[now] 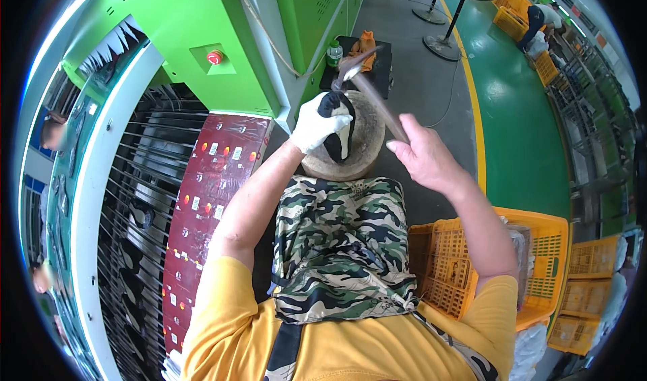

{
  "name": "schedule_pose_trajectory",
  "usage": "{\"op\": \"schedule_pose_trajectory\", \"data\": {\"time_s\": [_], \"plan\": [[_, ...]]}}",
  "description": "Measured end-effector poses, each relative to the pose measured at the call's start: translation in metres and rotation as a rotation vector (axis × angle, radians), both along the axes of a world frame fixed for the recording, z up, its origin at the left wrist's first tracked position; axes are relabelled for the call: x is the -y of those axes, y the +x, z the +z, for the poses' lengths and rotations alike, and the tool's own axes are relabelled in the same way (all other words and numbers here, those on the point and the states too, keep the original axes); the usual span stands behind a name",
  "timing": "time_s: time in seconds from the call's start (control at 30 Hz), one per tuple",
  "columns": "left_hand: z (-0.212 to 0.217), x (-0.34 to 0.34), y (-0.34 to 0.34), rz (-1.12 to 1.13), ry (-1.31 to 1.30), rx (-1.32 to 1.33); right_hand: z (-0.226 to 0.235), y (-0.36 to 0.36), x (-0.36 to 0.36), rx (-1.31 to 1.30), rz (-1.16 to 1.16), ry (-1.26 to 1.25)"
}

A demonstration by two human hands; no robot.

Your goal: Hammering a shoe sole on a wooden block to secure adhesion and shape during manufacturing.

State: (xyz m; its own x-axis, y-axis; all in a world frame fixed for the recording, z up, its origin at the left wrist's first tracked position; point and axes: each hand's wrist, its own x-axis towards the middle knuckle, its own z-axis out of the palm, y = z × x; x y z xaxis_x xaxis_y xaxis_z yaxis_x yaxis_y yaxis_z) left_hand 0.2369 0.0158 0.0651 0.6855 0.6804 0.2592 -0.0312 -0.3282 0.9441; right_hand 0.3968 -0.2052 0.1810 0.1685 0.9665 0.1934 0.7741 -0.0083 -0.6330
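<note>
A gloved left hand point(318, 123) grips a black-and-white shoe upper point(337, 133) on a round wooden block point(367, 145); the bare right hand point(423, 156) clasps a wooden-handled hammer point(373, 96). Orange slatted plastic crates point(539, 259) stand right, contents unclear.

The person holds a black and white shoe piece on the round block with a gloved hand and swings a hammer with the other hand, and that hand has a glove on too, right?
Not quite. The head view shows the right hand gripping the hammer bare, with no glove. Only the left hand, holding the black and white shoe piece on the round block, wears a white glove.
</note>
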Motion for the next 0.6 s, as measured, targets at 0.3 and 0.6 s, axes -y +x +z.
{"op": "schedule_pose_trajectory", "data": {"time_s": [0.3,0.6], "plan": [[0.003,-0.008,0.003,-0.087,-0.07,-0.103,0.016,-0.001,0.001,0.003,-0.003,-0.121],[0.002,-0.007,0.009,-0.08,-0.068,-0.049,0.023,-0.021,0.003,0.264,0.029,0.037]]}}
